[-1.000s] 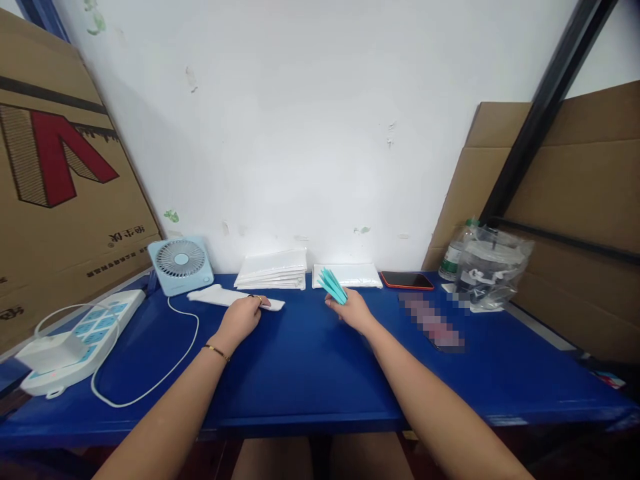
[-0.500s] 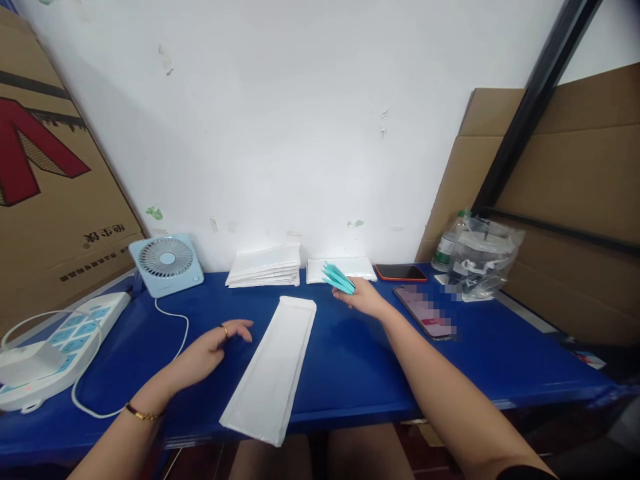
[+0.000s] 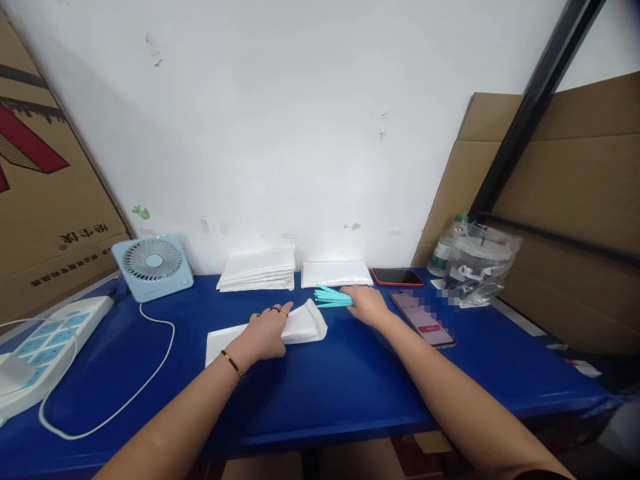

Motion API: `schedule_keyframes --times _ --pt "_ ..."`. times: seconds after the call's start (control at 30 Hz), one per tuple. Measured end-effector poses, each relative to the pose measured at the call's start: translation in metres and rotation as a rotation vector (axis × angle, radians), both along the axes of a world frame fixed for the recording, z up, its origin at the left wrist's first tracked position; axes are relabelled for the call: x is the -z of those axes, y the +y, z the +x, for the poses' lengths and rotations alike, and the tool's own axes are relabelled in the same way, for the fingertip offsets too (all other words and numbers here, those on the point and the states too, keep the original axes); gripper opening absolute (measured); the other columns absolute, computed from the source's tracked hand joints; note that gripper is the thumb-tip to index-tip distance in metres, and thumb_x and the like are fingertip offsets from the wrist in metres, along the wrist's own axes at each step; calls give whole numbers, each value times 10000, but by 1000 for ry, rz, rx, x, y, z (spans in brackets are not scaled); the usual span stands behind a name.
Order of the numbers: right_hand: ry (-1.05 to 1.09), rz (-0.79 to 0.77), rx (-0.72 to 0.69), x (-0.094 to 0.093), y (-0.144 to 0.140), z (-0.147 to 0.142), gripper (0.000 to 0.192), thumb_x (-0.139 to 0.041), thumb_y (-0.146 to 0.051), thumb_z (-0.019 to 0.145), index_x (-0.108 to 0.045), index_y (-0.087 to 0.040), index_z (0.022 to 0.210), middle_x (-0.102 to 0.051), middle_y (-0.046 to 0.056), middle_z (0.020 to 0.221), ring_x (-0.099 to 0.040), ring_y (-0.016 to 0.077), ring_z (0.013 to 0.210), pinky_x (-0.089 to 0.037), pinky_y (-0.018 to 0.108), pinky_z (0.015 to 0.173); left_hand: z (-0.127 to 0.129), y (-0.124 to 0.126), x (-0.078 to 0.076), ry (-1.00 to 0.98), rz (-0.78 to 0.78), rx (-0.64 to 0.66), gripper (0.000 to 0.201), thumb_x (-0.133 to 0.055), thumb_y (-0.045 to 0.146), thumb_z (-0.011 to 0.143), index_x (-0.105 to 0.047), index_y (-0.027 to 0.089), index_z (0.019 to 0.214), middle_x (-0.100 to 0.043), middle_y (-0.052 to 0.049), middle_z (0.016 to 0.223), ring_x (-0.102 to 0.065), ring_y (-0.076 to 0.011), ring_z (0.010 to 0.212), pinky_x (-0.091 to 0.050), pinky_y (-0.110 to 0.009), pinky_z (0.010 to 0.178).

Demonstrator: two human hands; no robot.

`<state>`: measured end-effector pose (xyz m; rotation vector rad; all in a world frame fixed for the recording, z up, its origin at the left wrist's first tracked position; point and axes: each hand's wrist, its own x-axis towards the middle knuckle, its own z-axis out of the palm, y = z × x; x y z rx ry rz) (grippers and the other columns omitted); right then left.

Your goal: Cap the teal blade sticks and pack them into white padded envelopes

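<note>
Left hand point(image 3: 267, 331) rests on the white pouch point(image 3: 295, 329) lying on the blue bench point(image 3: 350, 380), fingers spread flat. Right hand point(image 3: 367, 303) pinches teal strips point(image 3: 331, 297), apparently just above the bench.

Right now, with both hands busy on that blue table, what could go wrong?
The teal strips are fanned loosely in the right hand, so some might slip out. That hand is close to the phone, and a sweep could nudge it. The left hand presses on the white pouch, which looks bent and may crease.
</note>
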<state>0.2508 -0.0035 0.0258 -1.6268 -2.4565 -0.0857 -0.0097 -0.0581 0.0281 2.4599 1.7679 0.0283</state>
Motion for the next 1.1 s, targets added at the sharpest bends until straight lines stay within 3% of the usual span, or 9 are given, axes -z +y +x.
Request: schedule_keyframes --times 0.23,0.37,0.87,0.97,1.1 --pt "-115 32 19 6 -2 3 244 -463 -190 819 -559 -262 1032 -630 46 936 -594 207 837 -370 257 620 -4 19 6 -344 44 77 869 -556 125 575 -256 225 1385 -448 -107 1312 -497 -270 1133 -416 -342 897" --pt "-175 64 17 3 -7 -1 229 -452 -152 823 -560 -234 1007 -619 65 904 -588 203 815 -359 253 599 -7 24 7 -472 57 50 840 -538 115 590 -259 201 1378 -520 -97 1185 -548 -241 1039 -452 -305 820" --pt "-247 142 -34 -7 -12 -6 221 -430 -131 839 -574 -219 983 -620 81 882 -570 194 812 -336 260 612 -17 16 -9 -590 -18 127 744 -508 102 604 -325 213 1316 -580 -50 1037 -584 -205 875 -460 -303 767" --pt "-261 183 -95 -10 -16 -14 199 -409 -142 861 -574 -203 955 -627 92 866 -577 202 791 -342 270 616 -9 16 -6 -584 3 143 765 -512 102 603 -305 215 1331 -566 -58 1084 -574 -212 918 -452 -310 798" --pt "-262 125 -126 -14 -22 -30 162 -429 -128 852 -553 -178 943 -645 106 848 -606 209 764 -366 271 620 7 12 0 -460 42 169 769 -591 179 607 -330 251 1327 -515 -67 1203 -528 -254 1043 -395 -357 901"
